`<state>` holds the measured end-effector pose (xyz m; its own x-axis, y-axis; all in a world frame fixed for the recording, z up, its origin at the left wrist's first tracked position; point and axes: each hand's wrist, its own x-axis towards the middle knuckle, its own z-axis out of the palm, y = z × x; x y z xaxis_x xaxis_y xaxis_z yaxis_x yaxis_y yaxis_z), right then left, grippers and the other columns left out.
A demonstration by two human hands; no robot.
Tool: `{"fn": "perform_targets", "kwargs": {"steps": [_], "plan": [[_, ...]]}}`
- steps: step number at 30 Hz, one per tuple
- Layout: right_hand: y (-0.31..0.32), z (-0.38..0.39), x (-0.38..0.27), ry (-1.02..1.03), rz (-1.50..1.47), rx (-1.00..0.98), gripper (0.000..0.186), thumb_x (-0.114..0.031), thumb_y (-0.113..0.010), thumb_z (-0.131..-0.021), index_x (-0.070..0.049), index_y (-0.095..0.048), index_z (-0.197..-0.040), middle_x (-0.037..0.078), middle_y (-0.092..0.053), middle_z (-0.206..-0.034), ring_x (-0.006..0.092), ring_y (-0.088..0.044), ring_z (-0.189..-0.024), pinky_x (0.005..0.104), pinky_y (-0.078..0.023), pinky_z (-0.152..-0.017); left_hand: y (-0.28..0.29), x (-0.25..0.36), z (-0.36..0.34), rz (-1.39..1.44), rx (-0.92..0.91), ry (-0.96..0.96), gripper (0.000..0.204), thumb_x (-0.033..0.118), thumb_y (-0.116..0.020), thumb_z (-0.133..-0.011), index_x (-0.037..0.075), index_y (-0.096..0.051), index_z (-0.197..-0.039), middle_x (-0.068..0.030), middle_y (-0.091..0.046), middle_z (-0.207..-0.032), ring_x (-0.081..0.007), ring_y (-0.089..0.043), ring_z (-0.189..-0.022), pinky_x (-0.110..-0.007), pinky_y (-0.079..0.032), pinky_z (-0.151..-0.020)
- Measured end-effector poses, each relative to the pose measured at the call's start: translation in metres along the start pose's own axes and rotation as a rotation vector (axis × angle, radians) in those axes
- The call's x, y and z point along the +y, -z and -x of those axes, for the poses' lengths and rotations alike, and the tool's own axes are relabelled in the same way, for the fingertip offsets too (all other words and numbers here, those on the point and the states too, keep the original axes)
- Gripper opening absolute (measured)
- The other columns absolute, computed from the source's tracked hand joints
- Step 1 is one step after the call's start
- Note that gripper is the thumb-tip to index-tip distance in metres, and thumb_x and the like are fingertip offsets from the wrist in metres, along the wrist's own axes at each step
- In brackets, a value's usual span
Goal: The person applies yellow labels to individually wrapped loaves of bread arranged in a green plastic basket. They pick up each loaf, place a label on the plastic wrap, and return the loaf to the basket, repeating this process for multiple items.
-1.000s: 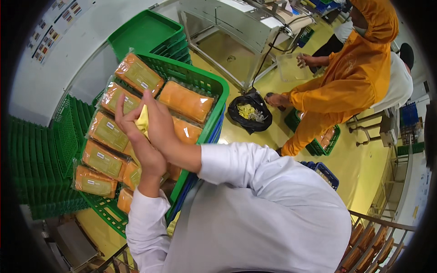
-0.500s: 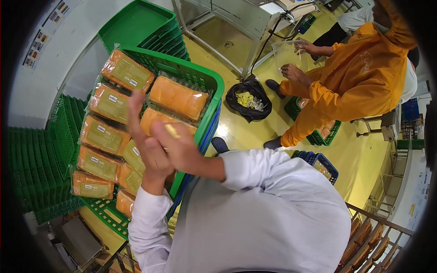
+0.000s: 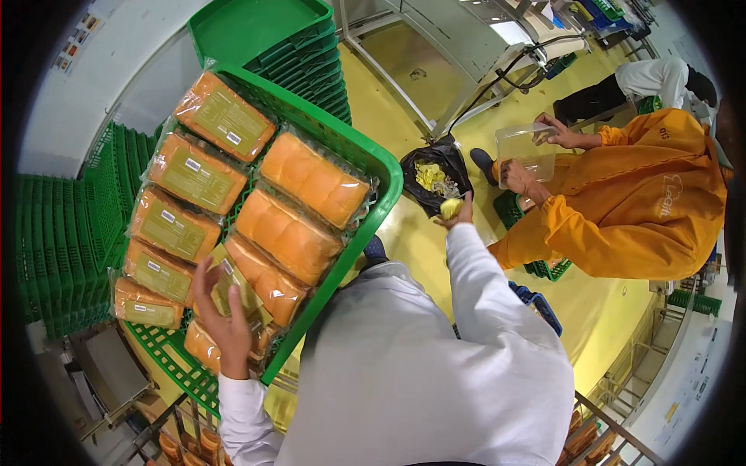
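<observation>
My left hand (image 3: 225, 314) is open, fingers spread, over a packaged bread loaf (image 3: 241, 283) with a yellow-green label in the green crate (image 3: 385, 175). At the end of my outstretched right arm, my right hand (image 3: 460, 215) is closed on a crumpled yellow wad (image 3: 451, 207). That hand is just beside the mouth of a black trash bag (image 3: 420, 203), in which yellow and clear scraps lie. Inside the crate, several clear-wrapped loaves stand in two columns. Those on the left show labels; an unlabelled loaf (image 3: 291, 233) lies on the right.
Green trays (image 3: 272, 31) are stacked beyond the crate, with more green crates (image 3: 62, 256) at left. On the right, a person in orange (image 3: 645, 194) holds a clear plastic container (image 3: 524, 151). A metal-framed table (image 3: 458, 54) stands ahead; racks of bread are behind me.
My hands were together over the crate and have parted. The right one has swung right to the black bag with the yellow wad; the left has opened over the loaves.
</observation>
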<state>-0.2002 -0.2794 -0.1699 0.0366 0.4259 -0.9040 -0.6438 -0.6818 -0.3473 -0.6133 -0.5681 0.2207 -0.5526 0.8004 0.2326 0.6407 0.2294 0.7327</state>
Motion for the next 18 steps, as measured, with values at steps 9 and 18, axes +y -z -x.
{"fn": "perform_targets", "kwargs": {"steps": [9, 18], "plan": [[-0.115, 0.087, -0.084, 0.789, 0.553, -0.372, 0.027, -0.031, -0.059, -0.093, -0.006, -0.067, -0.099, 0.001, -0.061, -0.084, 0.0130, -0.055, -0.076, 0.0271, -0.042, -0.071, 0.069, -0.022, 0.018, -0.165, 0.182, 0.115, 0.044, 0.009, -0.057, -0.096, 0.000, -0.047, -0.138, -0.0140, -0.053, -0.135, -0.0260, -0.053, -0.121, -0.039, -0.040, -0.103], [-0.310, 0.454, 0.023, 0.881, 1.055, -1.501, 0.023, -0.016, -0.064, -0.093, 0.002, -0.067, -0.107, 0.009, -0.070, -0.102, 0.0168, -0.066, -0.096, 0.0306, -0.051, -0.086, 0.133, -0.096, 0.051, -0.284, -0.312, 0.318, 0.054, 0.033, -0.067, -0.092, 0.001, -0.053, -0.133, -0.0200, -0.056, -0.133, -0.0353, -0.053, -0.124, -0.041, -0.040, -0.106]]}}
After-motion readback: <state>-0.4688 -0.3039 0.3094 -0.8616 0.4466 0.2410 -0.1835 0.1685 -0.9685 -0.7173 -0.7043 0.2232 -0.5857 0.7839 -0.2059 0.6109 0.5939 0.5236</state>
